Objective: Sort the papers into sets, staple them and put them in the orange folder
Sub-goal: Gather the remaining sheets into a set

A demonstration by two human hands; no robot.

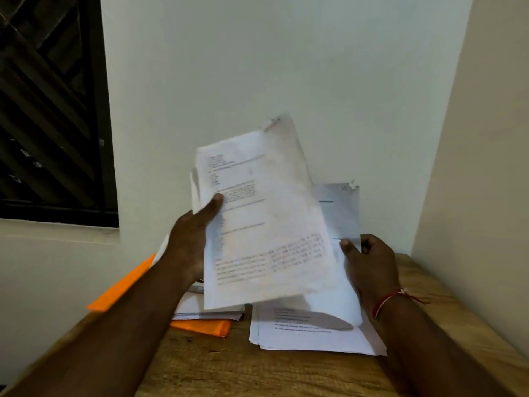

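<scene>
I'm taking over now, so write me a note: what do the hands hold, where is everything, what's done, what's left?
Left hand grips raised printed pages.
Right hand pinches a sheet behind them.
Loose pile lies on the wooden table; orange folder at left, some papers on it.
Done: sorting begun.
Left: finish sorting, staple, file.

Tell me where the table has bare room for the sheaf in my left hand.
Bare wood lies along the near table edge, in front of the orange folder and the loose paper pile. A narrower strip is free right of the right hand, by the wall. The middle is crowded with papers.
</scene>
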